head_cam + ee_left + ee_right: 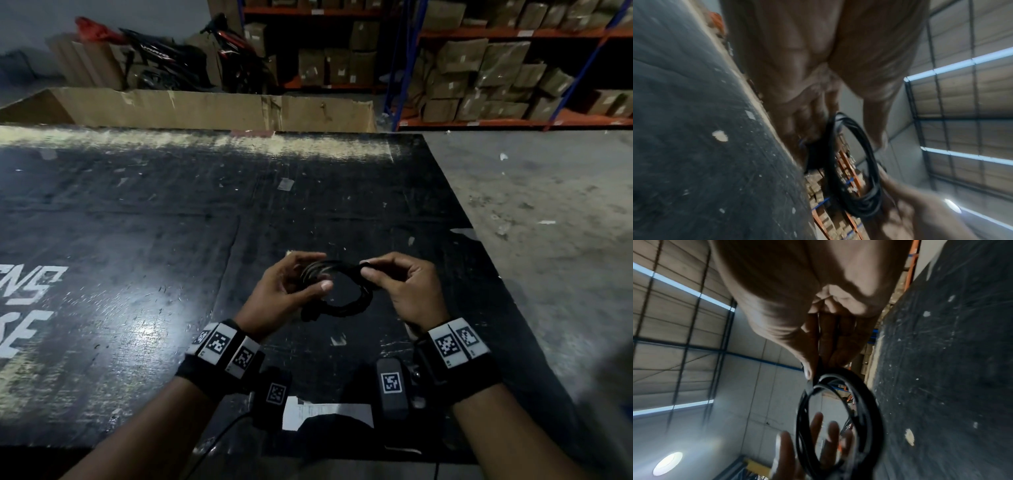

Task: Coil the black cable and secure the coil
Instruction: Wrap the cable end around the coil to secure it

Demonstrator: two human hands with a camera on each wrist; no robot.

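The black cable (pixel 346 303) is wound into a small round coil, held in the air above the black table (pixel 137 240). My left hand (pixel 291 282) holds the coil's left side, fingers curled behind it and thumb in front. My right hand (pixel 394 279) pinches the coil's upper right between thumb and fingers. A dark cable end (pixel 310 314) hangs at the coil's lower left. The left wrist view shows the coil (pixel 872 164) running from my left fingers (pixel 803 123) down to my right hand (pixel 920 211). In the right wrist view my thumb (pixel 807 365) presses the coil (pixel 869 400).
A white paper label (pixel 329 411) lies at the table's near edge. A long cardboard box (pixel 205 106) stands beyond the far edge, with motorbikes (pixel 191 58) behind it. Shelves of cartons (pixel 496 68) fill the back right. Concrete floor (pixel 548 205) lies to the right.
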